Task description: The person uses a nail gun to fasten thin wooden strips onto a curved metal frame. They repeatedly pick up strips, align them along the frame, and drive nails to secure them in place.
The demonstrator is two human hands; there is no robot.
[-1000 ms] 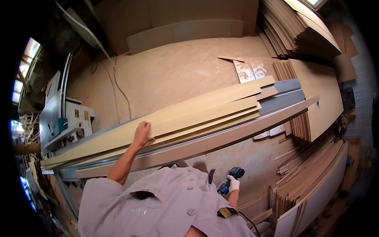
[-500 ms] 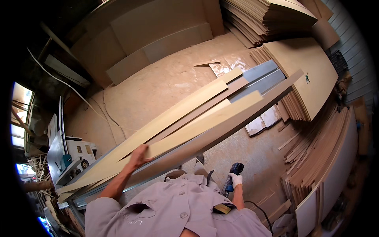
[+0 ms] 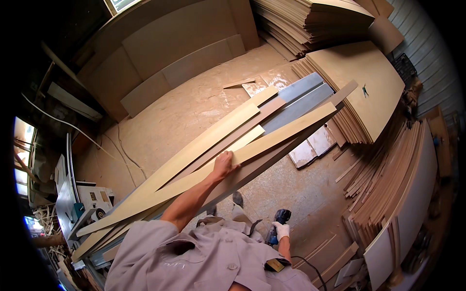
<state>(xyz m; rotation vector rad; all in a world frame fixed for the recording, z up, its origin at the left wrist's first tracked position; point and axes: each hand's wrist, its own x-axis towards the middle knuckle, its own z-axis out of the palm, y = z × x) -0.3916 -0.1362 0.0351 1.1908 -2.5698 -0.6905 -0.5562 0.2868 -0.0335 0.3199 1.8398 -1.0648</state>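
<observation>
Long pale-yellow wooden strip (image 3: 291, 129) slants eight to two o'clock. Bare left forearm (image 3: 191, 203) points toward one o'clock, left hand (image 3: 224, 166) curled, gripping strip's near edge. Blue-and-black power tool (image 3: 281, 216), five o'clock, held in lowered, white-gloved right hand (image 3: 281, 231).

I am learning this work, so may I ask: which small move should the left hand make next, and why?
Perhaps the left hand should turn the pale strip slightly, to align with the brown board, because the strip under this hand slants across that board.
</observation>
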